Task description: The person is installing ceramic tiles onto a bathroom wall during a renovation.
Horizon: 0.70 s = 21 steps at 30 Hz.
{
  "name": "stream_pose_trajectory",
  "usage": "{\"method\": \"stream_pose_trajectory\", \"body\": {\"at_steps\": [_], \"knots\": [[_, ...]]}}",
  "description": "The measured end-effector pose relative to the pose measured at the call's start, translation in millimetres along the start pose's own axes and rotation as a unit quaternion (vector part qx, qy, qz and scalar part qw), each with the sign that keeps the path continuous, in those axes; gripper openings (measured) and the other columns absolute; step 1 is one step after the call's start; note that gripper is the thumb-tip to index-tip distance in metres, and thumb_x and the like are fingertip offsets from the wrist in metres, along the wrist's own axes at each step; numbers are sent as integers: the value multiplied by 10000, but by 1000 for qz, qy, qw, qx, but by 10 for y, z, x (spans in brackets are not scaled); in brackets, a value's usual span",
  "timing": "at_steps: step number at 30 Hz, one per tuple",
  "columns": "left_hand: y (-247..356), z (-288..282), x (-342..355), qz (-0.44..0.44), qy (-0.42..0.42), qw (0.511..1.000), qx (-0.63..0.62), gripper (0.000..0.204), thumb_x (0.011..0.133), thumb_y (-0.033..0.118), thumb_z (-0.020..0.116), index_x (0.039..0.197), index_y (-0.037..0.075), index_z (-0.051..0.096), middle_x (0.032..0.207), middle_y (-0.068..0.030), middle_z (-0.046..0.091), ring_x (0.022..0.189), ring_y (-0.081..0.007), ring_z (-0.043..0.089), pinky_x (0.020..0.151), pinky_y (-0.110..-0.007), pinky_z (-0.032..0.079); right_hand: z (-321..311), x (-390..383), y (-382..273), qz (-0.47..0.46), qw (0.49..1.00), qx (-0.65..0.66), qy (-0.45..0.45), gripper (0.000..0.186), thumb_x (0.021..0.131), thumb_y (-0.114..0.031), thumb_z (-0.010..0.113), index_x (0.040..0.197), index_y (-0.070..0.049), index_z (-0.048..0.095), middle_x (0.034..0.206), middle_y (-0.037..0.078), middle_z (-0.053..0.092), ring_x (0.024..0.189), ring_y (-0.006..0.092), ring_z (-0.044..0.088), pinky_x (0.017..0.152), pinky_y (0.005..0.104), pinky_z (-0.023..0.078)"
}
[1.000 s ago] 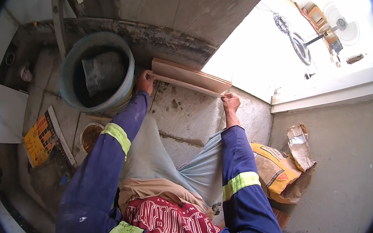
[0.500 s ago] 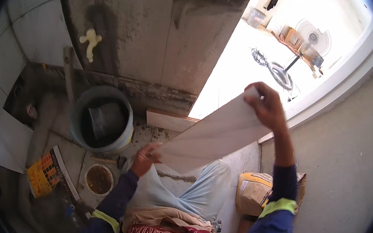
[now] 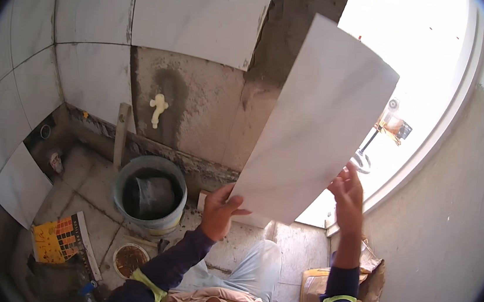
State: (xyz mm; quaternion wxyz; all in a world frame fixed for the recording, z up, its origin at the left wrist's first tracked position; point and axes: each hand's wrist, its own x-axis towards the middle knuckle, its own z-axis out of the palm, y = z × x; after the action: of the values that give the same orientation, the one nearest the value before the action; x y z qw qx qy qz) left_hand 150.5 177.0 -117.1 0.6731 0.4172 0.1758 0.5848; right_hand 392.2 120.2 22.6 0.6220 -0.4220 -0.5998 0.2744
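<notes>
I hold a large white rectangular tile (image 3: 318, 123) up in front of me, tilted, its long side running up toward the bright doorway. My left hand (image 3: 219, 210) grips its lower left corner from below. At the tile's lower right edge my right hand (image 3: 348, 199) is raised and presses against it with the fingers spread along the rim. Behind the tile is a wall with white tiles on its upper part (image 3: 200, 11) and bare grey mortar (image 3: 205, 106) lower down.
A grey bucket (image 3: 152, 196) with a smaller pail inside stands on the floor by the wall. Also there: a pale tap (image 3: 158, 108), a small round tub (image 3: 129, 259), a yellow package (image 3: 60, 237), a leaning tile (image 3: 21, 184), an open sack (image 3: 313, 288).
The tile has gone from lying on the floor to being lifted upright before the wall. Both hands rose with it, and the view tilted up from the floor to the wall.
</notes>
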Motion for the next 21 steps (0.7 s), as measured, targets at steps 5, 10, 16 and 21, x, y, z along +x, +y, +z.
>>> {"method": "stream_pose_trajectory", "body": {"at_steps": [5,10,16,21], "knots": [[582,613,562,94,-25,995,2,408,898,243,676,1221,17,570,1074,-60,626,887,-138,633,690,-284,588,446,650,-392,-115,980,-70,144,369,903,-177,635,1152,82,551,1036,135,629,921,160,579,832,291,465],[1660,1000,1592,321,-96,881,335,444,865,318,673,1210,42,633,905,-40,686,827,-125,623,799,-289,517,185,1707,-857,-222,962,-2,160,347,881,-134,646,1131,97,576,978,154,655,811,178,615,738,315,506],[3107,1836,2791,337,-91,820,453,212,760,196,717,817,-6,695,646,-128,676,630,-175,679,583,-317,539,137,2775,-948,-290,941,-24,175,339,837,-159,686,1067,81,619,915,168,680,789,214,644,731,349,523],[3268,1886,2778,347,-28,707,616,214,783,162,718,801,-40,648,608,-119,643,517,-180,645,505,-306,519,375,2928,-707,-259,948,-32,184,376,812,-197,701,1077,62,636,970,192,698,875,272,669,816,403,510]]}}
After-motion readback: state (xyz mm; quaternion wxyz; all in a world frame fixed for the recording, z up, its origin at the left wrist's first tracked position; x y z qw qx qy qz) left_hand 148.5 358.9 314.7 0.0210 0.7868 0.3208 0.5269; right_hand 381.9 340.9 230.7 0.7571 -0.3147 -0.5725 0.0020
